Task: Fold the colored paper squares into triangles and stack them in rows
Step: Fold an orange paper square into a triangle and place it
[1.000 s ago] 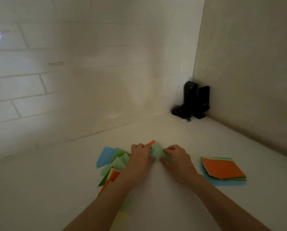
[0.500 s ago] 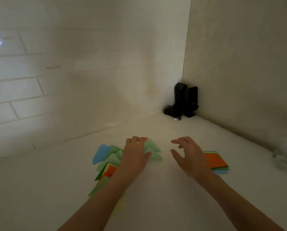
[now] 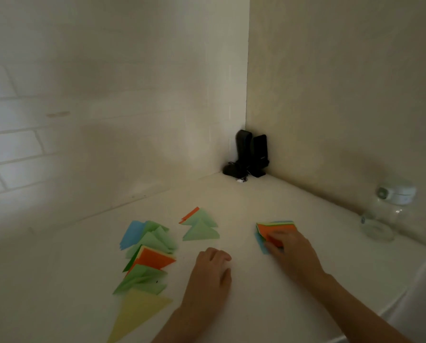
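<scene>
Nearby, green triangles (image 3: 200,228), apexes wallward.

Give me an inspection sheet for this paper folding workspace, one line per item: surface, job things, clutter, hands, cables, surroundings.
Surface: pale countertop set into a wall corner.
Job's things: long row of folded triangles at left, blue, green, orange and yellow; short row of green triangles with an orange edge showing at its far end; stack of unfolded squares at right, orange on top.
Clutter: clear glass jar with a white lid at far right; two black upright devices in the corner.
Hands: left hand rests on the counter, holding nothing; right hand is on the square stack, grip blurred.
Cables: a dark tangle at the devices' base.
Surroundings: white tiled wall at left, plain beige wall at right.
</scene>
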